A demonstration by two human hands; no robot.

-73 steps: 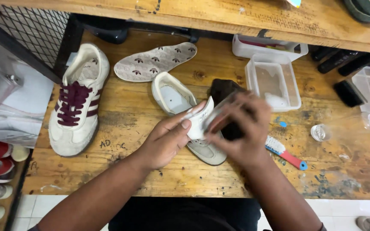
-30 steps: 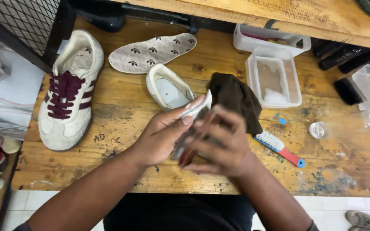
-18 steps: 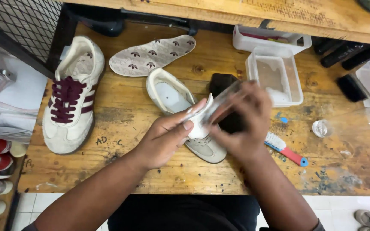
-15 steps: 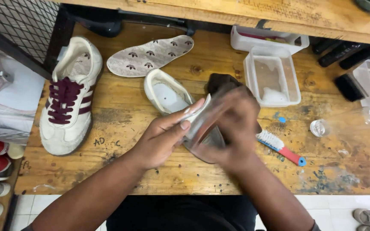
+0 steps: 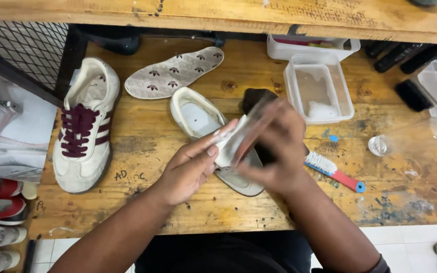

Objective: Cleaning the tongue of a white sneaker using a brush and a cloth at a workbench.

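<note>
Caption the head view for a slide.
Both hands, left hand and right hand, work on an unlaced shoe at a wooden bench.

shoes on bench: 2 (image 5: 83,129) (image 5: 206,129) | insoles: 1 (image 5: 174,72) | clear tubs: 3 (image 5: 319,86) | toothbrushes: 1 (image 5: 334,172)

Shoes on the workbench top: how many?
2: a laced cream shoe at the left, and an unlaced one under both hands at centre. More pairs sit below, off the bench.
</note>
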